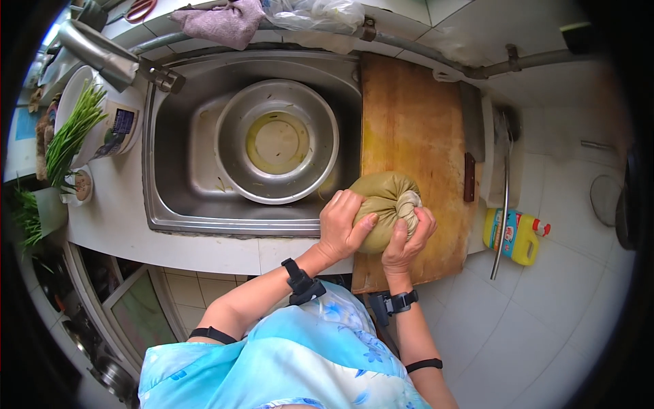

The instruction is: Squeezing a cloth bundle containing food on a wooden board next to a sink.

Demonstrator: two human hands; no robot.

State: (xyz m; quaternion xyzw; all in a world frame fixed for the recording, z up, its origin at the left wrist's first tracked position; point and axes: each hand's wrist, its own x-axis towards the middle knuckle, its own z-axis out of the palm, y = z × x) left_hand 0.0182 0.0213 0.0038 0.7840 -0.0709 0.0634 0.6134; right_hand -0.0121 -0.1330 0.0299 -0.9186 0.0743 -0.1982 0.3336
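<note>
A full, rounded olive-green cloth bag (380, 194) rests on the wooden cutting board (409, 117), close to the sink's right edge. Its neck is twisted into a pale knot-like bunch (408, 207). My right hand (409, 237) grips that twisted neck between thumb and fingers. My left hand (347, 222) clasps the bag's left side, thumb on top and fingers wrapped over the far side. Left of the bag, a stainless steel basin (232, 138) stands in the metal sink (173, 179), with a little yellowish liquid and green scraps at its bottom.
A cleaver (470, 138) lies along the board's right side. The faucet (102, 56) reaches over the sink's left corner. Green stalks (76, 128) lean on a white bucket (120, 122). A yellow detergent jug (511, 235) is at right. A purple cloth (219, 23) hangs over the pipe.
</note>
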